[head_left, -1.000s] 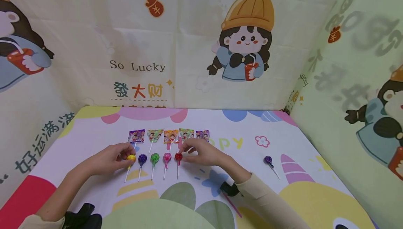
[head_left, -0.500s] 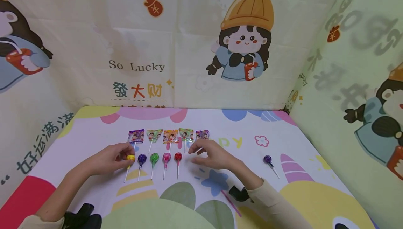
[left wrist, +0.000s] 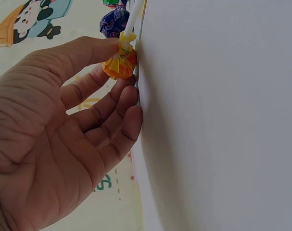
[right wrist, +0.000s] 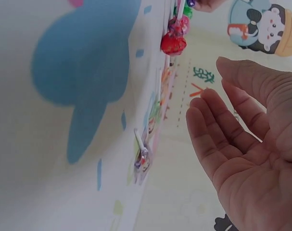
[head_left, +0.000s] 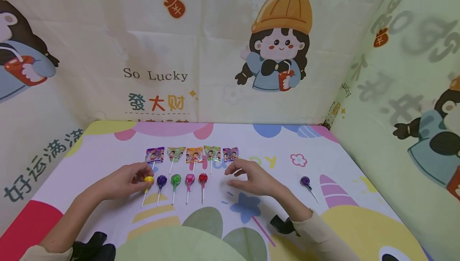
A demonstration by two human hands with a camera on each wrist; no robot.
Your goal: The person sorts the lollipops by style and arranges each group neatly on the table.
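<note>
My left hand (head_left: pixel 128 181) pinches the head of a yellow lollipop (left wrist: pixel 119 65) between thumb and forefinger, its white stick pointing toward me. To its right, in a row, lie a dark purple lollipop (head_left: pixel 161 180), a green lollipop (head_left: pixel 175 180), a pink lollipop (head_left: pixel 189 179) and a red lollipop (head_left: pixel 203 178). My right hand (head_left: pixel 253 177) hovers over the table to the right of the red one, fingers loosely bent and holding nothing. In the right wrist view the red lollipop (right wrist: pixel 173 44) shows beyond the fingertips.
Behind the row lie several bagged lollipops, from a purple packet (head_left: pixel 155 155) to a smaller purple packet (head_left: pixel 230 154). Another dark purple lollipop (head_left: pixel 305 181) lies alone at the right. A printed cloth (head_left: pixel 223 105) walls the table's back edge.
My right hand has let go of the red lollipop and moved to the right, away from the row. The left hand stays on the yellow lollipop.
</note>
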